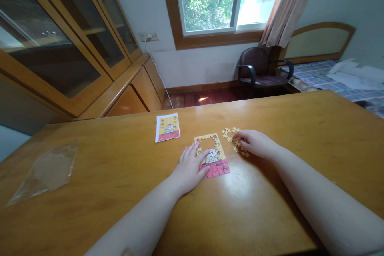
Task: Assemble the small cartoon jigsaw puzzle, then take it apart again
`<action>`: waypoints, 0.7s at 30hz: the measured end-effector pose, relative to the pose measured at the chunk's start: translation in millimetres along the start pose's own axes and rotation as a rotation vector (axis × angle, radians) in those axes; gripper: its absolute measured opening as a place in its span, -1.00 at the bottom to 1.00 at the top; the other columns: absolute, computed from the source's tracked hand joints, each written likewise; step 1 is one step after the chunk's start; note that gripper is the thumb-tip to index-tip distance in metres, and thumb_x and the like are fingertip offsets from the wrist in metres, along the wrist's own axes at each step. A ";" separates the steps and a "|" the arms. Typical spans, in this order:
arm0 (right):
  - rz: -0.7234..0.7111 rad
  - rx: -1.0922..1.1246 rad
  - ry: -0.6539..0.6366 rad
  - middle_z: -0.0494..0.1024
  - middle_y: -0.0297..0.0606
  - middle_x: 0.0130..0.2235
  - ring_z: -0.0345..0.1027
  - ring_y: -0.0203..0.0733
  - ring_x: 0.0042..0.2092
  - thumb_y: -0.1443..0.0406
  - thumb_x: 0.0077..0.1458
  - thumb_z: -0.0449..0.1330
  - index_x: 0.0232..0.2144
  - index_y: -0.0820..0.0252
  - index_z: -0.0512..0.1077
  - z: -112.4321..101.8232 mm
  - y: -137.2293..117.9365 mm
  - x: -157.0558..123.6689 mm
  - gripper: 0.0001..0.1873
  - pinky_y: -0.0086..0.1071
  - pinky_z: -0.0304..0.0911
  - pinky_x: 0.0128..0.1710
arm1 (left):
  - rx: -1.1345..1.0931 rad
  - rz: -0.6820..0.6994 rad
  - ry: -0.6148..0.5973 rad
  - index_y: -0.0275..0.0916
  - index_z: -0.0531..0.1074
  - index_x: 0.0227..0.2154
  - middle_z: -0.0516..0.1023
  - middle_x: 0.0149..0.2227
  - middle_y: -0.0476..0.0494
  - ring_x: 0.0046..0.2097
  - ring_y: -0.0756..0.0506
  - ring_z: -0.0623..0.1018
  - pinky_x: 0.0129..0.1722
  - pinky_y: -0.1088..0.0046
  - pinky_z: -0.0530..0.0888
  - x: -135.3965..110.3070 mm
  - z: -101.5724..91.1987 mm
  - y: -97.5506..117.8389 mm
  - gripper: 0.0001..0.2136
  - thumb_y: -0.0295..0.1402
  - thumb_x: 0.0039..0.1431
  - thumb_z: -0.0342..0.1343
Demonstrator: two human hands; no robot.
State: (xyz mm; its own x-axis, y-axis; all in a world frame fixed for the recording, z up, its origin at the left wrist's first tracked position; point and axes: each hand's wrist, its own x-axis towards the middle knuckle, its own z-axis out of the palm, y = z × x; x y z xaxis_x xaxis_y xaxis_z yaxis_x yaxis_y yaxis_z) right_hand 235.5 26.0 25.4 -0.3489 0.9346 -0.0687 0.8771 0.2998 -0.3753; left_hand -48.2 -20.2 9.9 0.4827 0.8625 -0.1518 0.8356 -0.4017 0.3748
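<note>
A jigsaw puzzle with a yellow and pink picture of a white animal lies on the table, a gap in its upper middle showing the wood. My left hand rests over its left side, fingers spread. To the right, several loose puzzle pieces lie in a scattered group. My right hand is over these pieces, thumb and forefinger bent together at one of them; whether a piece is between the fingertips is too small to tell. Left of the puzzle lies a reference picture card with the same design.
The wooden table fills the foreground. A clear plastic bag lies at its left. Beyond the far edge are a glass-door cabinet, an office chair and a bed. A white cable hangs from the wall socket.
</note>
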 end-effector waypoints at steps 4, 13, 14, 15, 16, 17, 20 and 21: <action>-0.013 -0.015 -0.022 0.58 -0.31 -0.13 0.45 -0.14 -0.16 0.34 0.08 0.00 -0.15 -0.01 0.53 3.1 2.6 1.7 -0.63 -0.35 0.29 -0.14 | 0.000 -0.004 -0.007 0.02 0.14 0.23 -0.09 0.36 -0.15 0.35 -0.27 -0.05 0.28 0.01 -0.07 0.2 -0.3 0.3 -0.49 -0.12 0.22 -0.02; -0.004 -0.248 0.200 0.46 -0.08 0.00 0.31 0.02 0.00 0.11 0.21 -0.03 -0.02 0.13 0.45 11.6 10.7 8.4 -0.57 -0.15 0.17 0.05 | 0.008 -0.001 -0.003 0.02 0.14 0.23 -0.09 0.36 -0.19 0.35 -0.28 -0.05 0.28 0.02 -0.08 0.4 0.7 -0.4 -0.50 -0.13 0.23 -0.03; -0.013 -0.259 0.217 0.39 -0.07 0.09 0.24 0.07 0.08 0.05 0.19 -0.02 0.05 0.11 0.40 15.3 10.3 9.4 -0.52 -0.09 0.11 0.10 | 0.009 -0.002 -0.004 0.02 0.14 0.23 -0.09 0.36 -0.20 0.35 -0.28 -0.05 0.28 0.03 -0.08 0.3 0.3 0.0 -0.50 -0.13 0.23 -0.03; -0.018 -0.267 0.220 0.30 -0.07 0.18 0.15 0.12 0.15 0.00 0.18 0.00 0.11 0.08 0.35 19.3 9.9 10.4 -0.46 -0.03 0.04 0.14 | 0.010 -0.002 -0.005 0.01 0.14 0.23 -0.09 0.36 -0.20 0.35 -0.28 -0.05 0.28 0.03 -0.08 0.3 0.0 0.3 -0.50 -0.12 0.23 -0.03; -0.020 -0.272 0.216 0.22 -0.08 0.23 0.06 0.16 0.21 -0.04 0.16 0.01 0.14 0.04 0.31 23.1 9.5 11.4 -0.42 0.01 -0.02 0.18 | 0.010 -0.003 -0.007 0.01 0.14 0.23 -0.09 0.36 -0.21 0.35 -0.28 -0.06 0.28 0.03 -0.08 0.2 -0.3 0.5 -0.49 -0.12 0.23 -0.03; -0.018 -0.275 0.207 0.15 -0.10 0.27 -0.02 0.18 0.25 -0.07 0.15 0.00 0.16 0.01 0.28 26.4 9.2 12.4 -0.39 0.04 -0.09 0.20 | 0.009 -0.003 -0.006 0.01 0.13 0.23 -0.09 0.36 -0.21 0.35 -0.28 -0.06 0.28 0.03 -0.08 0.2 -0.4 0.5 -0.49 -0.12 0.23 -0.03; 0.002 -0.269 0.180 0.07 -0.13 0.30 -0.14 0.19 0.30 -0.10 0.15 -0.02 0.18 -0.03 0.25 32.4 9.4 14.4 -0.37 0.09 -0.21 0.24 | 0.002 0.000 -0.004 0.03 0.13 0.23 -0.10 0.36 -0.19 0.35 -0.28 -0.06 0.28 0.02 -0.08 0.2 0.2 -0.2 -0.49 -0.11 0.23 -0.03; 0.006 -0.264 0.173 0.06 -0.14 0.31 -0.16 0.19 0.31 -0.10 0.15 -0.03 0.18 -0.04 0.25 33.0 9.7 14.7 -0.38 0.09 -0.22 0.24 | 0.000 0.001 -0.002 0.04 0.13 0.23 -0.10 0.36 -0.18 0.35 -0.28 -0.06 0.28 0.02 -0.08 0.2 0.6 -0.7 -0.49 -0.11 0.23 -0.03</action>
State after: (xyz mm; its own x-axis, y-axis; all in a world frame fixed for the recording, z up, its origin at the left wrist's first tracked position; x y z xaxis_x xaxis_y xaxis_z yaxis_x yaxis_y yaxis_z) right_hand 227.9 36.4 -9.8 -0.3018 0.9485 0.0965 0.9423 0.3121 -0.1209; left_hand -48.5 -19.9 9.0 0.4842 0.8615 -0.1529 0.8349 -0.4027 0.3753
